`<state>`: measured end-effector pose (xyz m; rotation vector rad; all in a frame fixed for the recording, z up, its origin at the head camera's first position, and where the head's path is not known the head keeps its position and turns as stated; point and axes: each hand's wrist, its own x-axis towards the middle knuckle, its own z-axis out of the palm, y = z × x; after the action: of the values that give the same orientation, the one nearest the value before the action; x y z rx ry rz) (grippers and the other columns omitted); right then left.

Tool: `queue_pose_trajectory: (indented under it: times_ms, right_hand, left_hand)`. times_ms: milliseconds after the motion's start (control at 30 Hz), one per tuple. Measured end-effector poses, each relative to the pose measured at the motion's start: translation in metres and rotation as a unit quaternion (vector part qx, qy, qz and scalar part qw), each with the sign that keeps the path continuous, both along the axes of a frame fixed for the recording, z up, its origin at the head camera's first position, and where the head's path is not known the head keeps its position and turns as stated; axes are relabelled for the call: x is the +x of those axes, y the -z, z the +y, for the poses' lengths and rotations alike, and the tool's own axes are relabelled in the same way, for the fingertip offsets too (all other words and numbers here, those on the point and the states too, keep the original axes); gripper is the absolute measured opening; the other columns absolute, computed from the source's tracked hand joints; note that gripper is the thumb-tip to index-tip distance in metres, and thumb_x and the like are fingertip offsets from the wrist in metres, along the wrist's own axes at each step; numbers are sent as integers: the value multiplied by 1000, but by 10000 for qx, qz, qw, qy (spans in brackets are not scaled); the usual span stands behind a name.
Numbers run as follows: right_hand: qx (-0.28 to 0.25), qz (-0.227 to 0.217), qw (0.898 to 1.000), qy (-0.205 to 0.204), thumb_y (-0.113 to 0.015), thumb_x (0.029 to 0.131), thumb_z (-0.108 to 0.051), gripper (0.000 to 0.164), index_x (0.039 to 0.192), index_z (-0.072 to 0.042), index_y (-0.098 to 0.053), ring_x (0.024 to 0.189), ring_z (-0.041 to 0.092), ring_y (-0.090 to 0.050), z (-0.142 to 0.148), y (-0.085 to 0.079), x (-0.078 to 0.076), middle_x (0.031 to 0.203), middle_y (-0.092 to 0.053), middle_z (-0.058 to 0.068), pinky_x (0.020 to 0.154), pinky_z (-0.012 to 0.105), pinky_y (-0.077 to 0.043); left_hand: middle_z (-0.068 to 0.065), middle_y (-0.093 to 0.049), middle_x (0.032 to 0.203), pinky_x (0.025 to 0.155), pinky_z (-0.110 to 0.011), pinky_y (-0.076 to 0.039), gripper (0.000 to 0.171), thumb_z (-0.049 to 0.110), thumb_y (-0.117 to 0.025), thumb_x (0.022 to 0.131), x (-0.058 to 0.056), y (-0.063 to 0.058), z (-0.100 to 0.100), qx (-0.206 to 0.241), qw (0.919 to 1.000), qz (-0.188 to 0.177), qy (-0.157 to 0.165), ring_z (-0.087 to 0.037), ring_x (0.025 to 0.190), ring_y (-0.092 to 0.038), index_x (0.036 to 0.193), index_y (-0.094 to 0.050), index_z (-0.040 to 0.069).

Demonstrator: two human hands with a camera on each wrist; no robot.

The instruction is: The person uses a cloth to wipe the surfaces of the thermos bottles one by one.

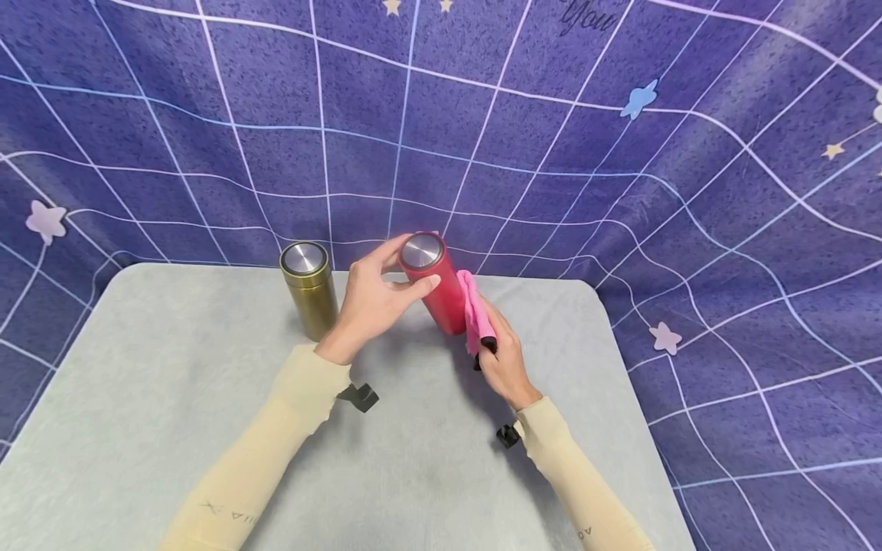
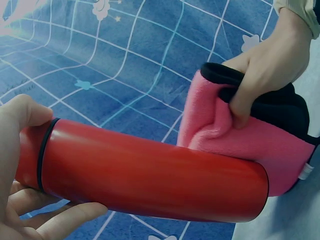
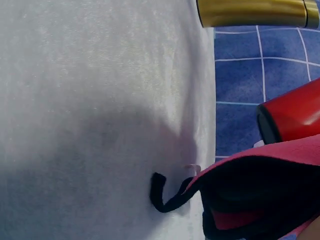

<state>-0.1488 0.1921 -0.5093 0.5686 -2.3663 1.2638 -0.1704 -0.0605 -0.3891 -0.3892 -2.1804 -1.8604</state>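
My left hand (image 1: 375,295) holds a red vacuum flask (image 1: 444,298) around its upper end, thumb on the near side, just below the silver lid top (image 1: 422,250). The flask leans, and its dark base (image 3: 268,125) shows raised off the table in the right wrist view. In my right hand (image 1: 506,360) is a pink fleecy cloth (image 2: 210,120) with black trim, gripped with the thumb over its outer face. The cloth lies against the flask's right side toward the bottom. A black strap (image 3: 159,192) hangs from the cloth.
A gold vacuum flask (image 1: 313,295) with a silver lid top stands upright left of my left hand. The pale grey table (image 1: 427,459) ends at a blue-purple gridded curtain (image 1: 358,99) behind and to the right. Black wrist mounts (image 1: 364,397) stick out below both sleeves.
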Motion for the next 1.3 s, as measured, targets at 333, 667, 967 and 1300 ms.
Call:
queue_pose_trajectory:
  times_ms: [333,667,967,1300]
  right_hand:
    - [-296,-397,9988,-61,-50,89,15,81,160,-24,-53,120,23,-63,-4,2,1,150,-63,0,105,34,-51]
    - [-1075,-630,9917,-319,-61,105,4,56,157,-15,-57,87,38,-67,-24,-40,17,131,-69,6,72,38,-59]
    - [-1304,-393,9903,-276,-58,97,15,57,152,0,-59,125,24,-63,-37,-67,26,149,-64,16,109,20,-47]
    - [-1487,-106,9884,-290,-53,91,21,60,148,6,-58,136,40,-60,-44,-84,28,147,-63,23,119,26,-43]
  left_hand:
    - [-9,-78,125,82,-33,-66,68,21,-92,85,0,4,0,-59,9997,-216,47,-29,108,-77,147,-66,15]
    - [-3,-78,127,93,-42,-64,69,32,-93,84,-2,9,2,-358,9993,-128,60,-23,120,-73,146,-67,19]
    - [-1,-79,126,103,-51,-57,68,36,-94,84,-4,13,2,-578,9983,60,15,-23,118,-74,145,-69,23]
    - [0,-78,126,102,-49,-58,68,35,-94,83,-3,18,4,-750,9972,19,-11,-24,114,-76,145,-70,18]
